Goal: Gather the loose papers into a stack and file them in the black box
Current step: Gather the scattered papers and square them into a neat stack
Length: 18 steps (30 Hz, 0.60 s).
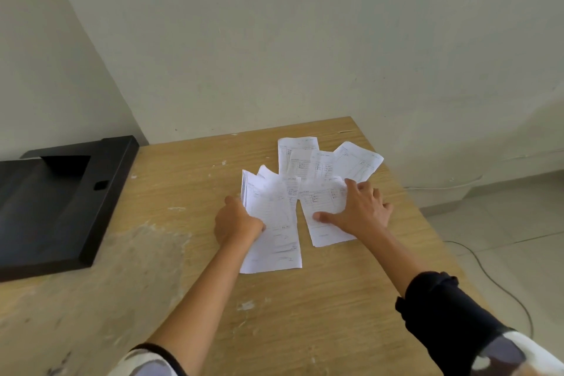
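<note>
Far out to the left of the left hand, the black box (58, 207) lies on the desk (189, 299), its open top facing up and its far end against the wall; it is well apart from both hands. The left hand (236, 223) is closed around a gathered stack of papers (271, 223), fingers wrapped over the stack's left edge, with the near end of the sheets resting on the desk and the far end lifted and fanned a little. Just to the right of that hand, across a narrow strip of bare desk, a single printed sheet (323, 210) lies flat. The right hand (363, 207) is spread open and pressed down on this sheet, thumb pointing left across the paper, fingers over its far right corner; it grips nothing. Beyond the right hand's fingertips, further from the person, several more loose papers (326, 162) lie overlapping, one angled off to the right. A dark sleeve (442, 314) covers the right forearm near the elbow.
</note>
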Available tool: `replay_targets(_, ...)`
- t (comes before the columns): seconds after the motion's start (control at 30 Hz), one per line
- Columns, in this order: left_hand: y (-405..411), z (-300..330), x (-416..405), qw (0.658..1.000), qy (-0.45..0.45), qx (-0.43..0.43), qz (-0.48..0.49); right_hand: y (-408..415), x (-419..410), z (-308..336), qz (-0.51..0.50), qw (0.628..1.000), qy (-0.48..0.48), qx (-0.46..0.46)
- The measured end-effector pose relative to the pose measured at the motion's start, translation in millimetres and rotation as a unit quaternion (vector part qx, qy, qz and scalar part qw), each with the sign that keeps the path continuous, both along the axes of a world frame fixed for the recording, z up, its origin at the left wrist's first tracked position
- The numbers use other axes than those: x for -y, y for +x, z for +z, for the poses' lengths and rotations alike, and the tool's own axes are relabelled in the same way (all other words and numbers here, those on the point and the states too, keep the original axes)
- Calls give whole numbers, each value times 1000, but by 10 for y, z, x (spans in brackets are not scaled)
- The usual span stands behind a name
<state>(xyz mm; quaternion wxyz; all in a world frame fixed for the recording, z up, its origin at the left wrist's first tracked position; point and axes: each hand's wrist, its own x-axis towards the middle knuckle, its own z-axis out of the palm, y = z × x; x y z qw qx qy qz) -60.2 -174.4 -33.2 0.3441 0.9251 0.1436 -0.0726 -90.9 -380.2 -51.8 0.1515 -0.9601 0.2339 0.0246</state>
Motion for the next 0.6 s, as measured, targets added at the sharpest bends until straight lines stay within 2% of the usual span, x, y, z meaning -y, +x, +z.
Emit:
replay_targets(0.07, 20, -15, -39, 999, -29, 21, 17, 35, 21, -8, -3, 1000, 7, 25)
replay_targets(0.13, 41, -6, -72, 992, -104, 58, 40, 96, 27, -18, -13, 999, 8, 45)
replay_targets(0.27, 115, 58, -126, 968, -200, 118, 94, 271, -19, -67, -24, 998, -37, 50)
replay_targets(0.47, 272, 101, -216, 955, -235, 114, 138, 600, -112, -116, -1, 995, -17, 99)
replay_targets(0.6, 447, 124, -238, 948, -288, 73, 117, 732, -114, -124, 60, 991, 27, 117)
